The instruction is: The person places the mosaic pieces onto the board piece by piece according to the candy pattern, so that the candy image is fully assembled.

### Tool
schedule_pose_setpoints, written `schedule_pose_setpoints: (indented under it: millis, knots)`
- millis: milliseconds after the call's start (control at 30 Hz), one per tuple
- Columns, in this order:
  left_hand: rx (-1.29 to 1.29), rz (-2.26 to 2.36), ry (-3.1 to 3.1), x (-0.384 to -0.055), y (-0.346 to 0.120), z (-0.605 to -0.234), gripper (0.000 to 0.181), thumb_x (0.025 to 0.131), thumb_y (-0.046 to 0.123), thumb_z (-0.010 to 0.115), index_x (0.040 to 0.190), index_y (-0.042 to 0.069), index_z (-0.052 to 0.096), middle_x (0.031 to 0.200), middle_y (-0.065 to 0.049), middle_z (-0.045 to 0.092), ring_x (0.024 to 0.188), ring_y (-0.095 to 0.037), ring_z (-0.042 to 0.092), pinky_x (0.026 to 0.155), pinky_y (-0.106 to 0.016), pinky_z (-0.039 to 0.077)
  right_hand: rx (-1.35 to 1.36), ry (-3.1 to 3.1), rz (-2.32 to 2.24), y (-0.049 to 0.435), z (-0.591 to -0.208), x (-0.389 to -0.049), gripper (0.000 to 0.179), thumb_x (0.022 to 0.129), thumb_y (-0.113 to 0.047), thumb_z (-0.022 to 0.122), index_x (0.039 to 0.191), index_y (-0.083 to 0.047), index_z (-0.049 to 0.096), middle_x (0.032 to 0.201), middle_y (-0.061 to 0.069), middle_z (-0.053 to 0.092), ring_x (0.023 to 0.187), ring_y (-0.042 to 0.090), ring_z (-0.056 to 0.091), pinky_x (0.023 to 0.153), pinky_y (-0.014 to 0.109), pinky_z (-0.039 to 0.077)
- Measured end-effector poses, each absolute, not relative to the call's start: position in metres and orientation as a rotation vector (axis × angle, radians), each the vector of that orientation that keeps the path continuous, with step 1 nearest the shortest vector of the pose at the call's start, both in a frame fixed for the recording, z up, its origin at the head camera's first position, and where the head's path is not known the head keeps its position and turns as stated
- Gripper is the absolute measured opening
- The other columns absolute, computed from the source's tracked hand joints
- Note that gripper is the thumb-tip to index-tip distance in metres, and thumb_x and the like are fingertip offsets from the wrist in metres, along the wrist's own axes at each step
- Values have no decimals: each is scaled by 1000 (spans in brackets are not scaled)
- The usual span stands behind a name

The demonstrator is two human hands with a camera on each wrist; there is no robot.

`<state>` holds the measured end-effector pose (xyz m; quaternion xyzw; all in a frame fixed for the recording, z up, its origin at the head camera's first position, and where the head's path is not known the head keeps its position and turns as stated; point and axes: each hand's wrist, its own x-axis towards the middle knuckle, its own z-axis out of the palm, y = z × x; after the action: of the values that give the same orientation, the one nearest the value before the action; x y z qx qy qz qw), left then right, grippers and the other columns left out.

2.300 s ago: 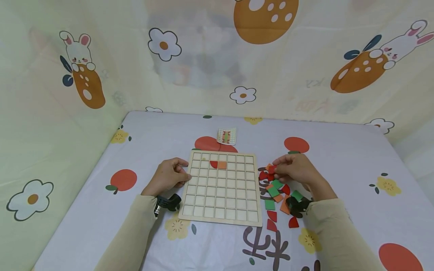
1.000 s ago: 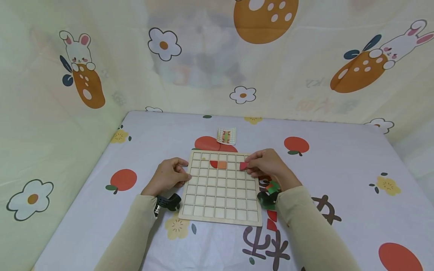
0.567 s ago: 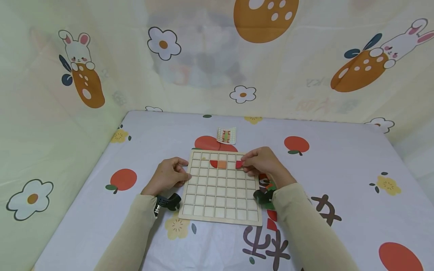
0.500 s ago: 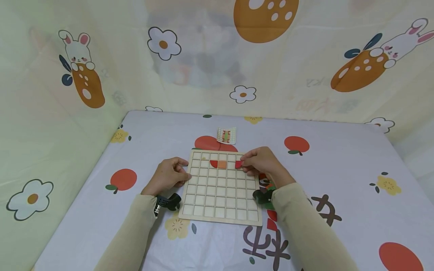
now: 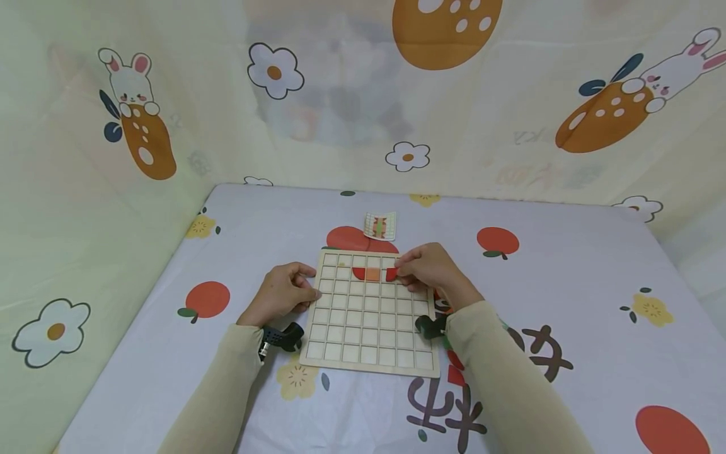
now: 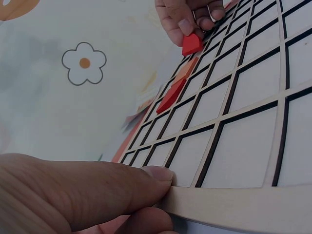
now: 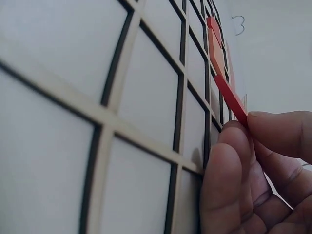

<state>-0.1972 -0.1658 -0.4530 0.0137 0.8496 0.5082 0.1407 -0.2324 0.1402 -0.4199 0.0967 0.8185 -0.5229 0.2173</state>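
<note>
A square wooden grid board (image 5: 368,369) lies on the table. My left hand (image 5: 278,292) holds its left edge, and the left wrist view has the thumb (image 6: 112,187) on the rim with a finger curled beneath. In the second row sit a red quarter-round tile (image 5: 358,273) and, to its right, an orange square tile (image 5: 372,274). Between thumb and fingers my right hand (image 5: 433,271) pinches another red tile (image 5: 391,274) with one rounded corner. In the right wrist view that red tile (image 7: 231,100) is tilted over the grid, its end close to the orange tile.
Behind the board lies a small pattern card (image 5: 380,226). Red tiles (image 5: 455,376) lie by the board's right edge, with others mostly hidden under the right wrist and sleeve. A printed cloth (image 5: 255,221) covers the table, and a curtain hangs behind it.
My right hand has picked the red tile from the pile right of the board and carried it left over the second row, close to the orange tile. My left hand stays put.
</note>
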Motion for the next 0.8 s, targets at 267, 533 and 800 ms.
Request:
schedule_pose_setpoints:
  millis: [267,533,800]
  knots:
    - [30,1465,2448,-198,-166,-453,43,89,7,81,127,0,64,85,-8,68,65,-16,64,61,-27,56,201,2310,-1453,135,-420,-228,15,95,-5,71,108,2,75,83,9,72,69,15,64,60,26,57]
    - [31,1465,2450,-197,-166,-453,42,89,7,81,127,0,64,85,-8,68,65,-16,64,61,-27,56,197,2337,-1425,132,-421,-229,14,95,-7,71,106,0,76,80,7,69,67,14,62,60,26,56]
    - [24,1464,2451,-197,-165,-453,43,88,7,82,127,0,64,85,-8,68,65,-16,64,61,-27,56,172,2367,-1377,132,-419,-229,14,95,-7,70,105,0,76,78,6,69,67,13,61,61,25,56]
